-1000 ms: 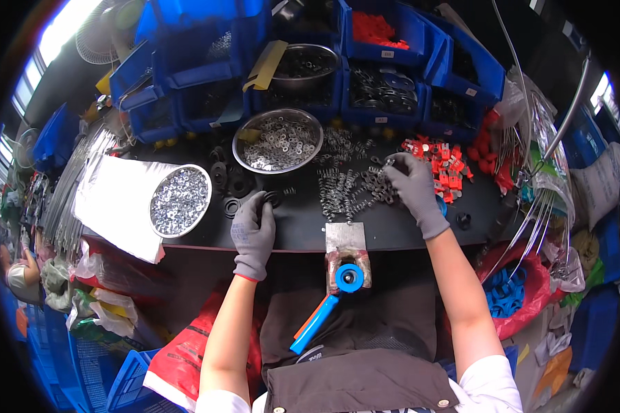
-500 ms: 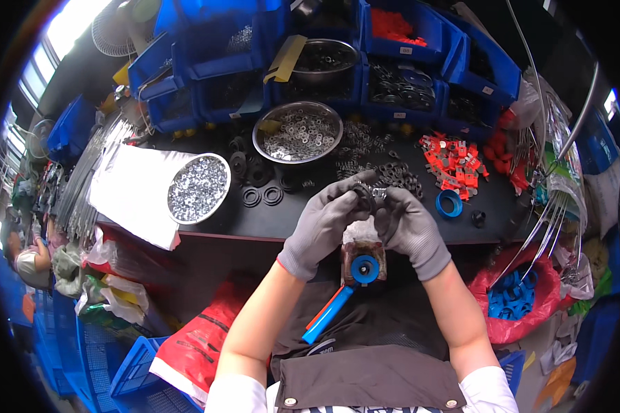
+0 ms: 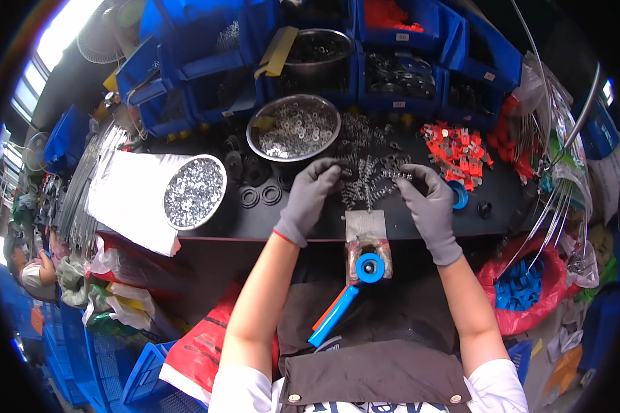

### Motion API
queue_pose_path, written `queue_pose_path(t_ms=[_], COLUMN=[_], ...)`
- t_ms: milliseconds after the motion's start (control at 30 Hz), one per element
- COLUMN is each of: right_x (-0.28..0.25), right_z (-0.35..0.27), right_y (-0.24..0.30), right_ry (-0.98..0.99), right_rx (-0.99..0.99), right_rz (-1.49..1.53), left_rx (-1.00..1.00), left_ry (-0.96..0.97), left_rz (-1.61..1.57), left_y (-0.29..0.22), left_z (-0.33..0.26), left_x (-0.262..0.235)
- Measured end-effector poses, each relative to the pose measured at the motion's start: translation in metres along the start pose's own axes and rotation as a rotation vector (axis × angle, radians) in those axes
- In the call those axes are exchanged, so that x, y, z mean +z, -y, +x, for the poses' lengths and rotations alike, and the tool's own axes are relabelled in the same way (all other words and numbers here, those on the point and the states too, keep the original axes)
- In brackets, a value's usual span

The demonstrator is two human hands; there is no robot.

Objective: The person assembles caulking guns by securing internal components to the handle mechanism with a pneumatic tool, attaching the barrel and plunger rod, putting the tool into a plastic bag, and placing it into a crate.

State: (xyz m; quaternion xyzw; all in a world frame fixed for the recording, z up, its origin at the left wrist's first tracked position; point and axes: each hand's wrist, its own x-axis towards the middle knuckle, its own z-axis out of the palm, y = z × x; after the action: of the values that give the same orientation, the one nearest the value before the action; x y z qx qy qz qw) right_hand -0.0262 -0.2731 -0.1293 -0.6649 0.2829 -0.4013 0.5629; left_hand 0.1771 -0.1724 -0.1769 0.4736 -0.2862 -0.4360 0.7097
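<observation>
Nearest the body, a blue-wheeled fixture [image 3: 369, 265] sits below the hands. The left hand [image 3: 308, 199] and right hand [image 3: 429, 206], both gloved, are apart on the worktop [image 3: 303, 220], fingers curled into a springs pile [image 3: 365, 180] between them. Beyond the left hand stands a washer bowl [image 3: 294, 127].
</observation>
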Motion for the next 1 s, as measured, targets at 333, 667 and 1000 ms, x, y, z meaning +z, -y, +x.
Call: queue_pose_path(t_ms=[333, 667, 1000], right_x=[-0.008, -0.003, -0.005], right_z=[-0.067, -0.069, -0.066], right_y=[0.051, 0.067, 0.037], right_ry=[0.563, 0.555, 0.684], right_rx=[-0.209, -0.347, -0.253], right_rz=[-0.645, -0.82, -0.84], left_rx=[0.055, -0.079, -0.051], left_ry=[0.006, -0.059, -0.064], left_rz=[0.364, 0.328, 0.361], left_y=[-0.059, -0.055, -0.039], left_z=[-0.07, -0.139, -0.142], left_x=[0.023, 0.05, 0.062])
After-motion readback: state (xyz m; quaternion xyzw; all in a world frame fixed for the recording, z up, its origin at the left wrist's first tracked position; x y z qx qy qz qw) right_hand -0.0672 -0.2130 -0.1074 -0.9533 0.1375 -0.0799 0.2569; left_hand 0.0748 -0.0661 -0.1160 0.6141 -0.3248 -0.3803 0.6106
